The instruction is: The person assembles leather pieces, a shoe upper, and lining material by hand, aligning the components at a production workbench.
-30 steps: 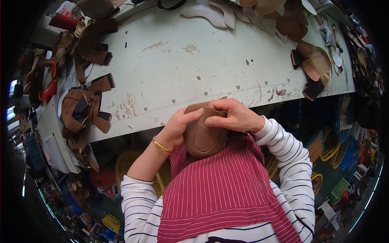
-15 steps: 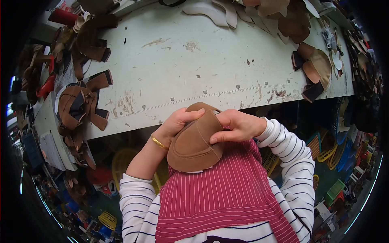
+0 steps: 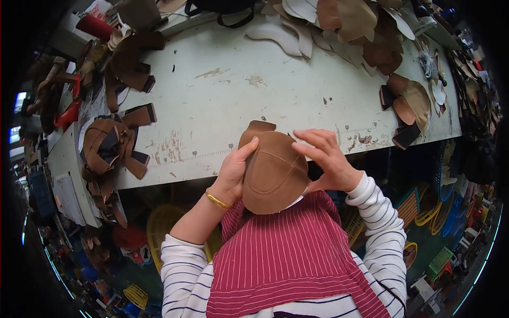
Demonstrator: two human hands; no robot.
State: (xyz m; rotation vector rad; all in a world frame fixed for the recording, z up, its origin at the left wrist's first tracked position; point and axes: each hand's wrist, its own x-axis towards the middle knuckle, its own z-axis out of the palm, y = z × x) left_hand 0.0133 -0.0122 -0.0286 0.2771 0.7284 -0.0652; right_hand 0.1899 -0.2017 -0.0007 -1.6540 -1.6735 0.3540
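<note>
A brown shoe upper with a curved seam over its rounded toe is held up in front of the red striped apron, at the table's near edge. My left hand is closed on its left side, thumb lying on top; the other fingers are hidden behind it. My right hand is at its right side with the fingers spread apart. The right thumb reaches to the upper's lower right edge, where a strip of pale lining shows; whether it presses there I cannot tell.
The worn white table has a ruler scale along its near side. Brown uppers are heaped at the left edge, and another upper rests at right. Pale cut pieces lie at the back. A yellow basket stands below.
The upper has turned more upright and moved slightly right, its toe seam facing up. My right hand has let go of its top edge and spread its fingers; my left hand still grips it.
</note>
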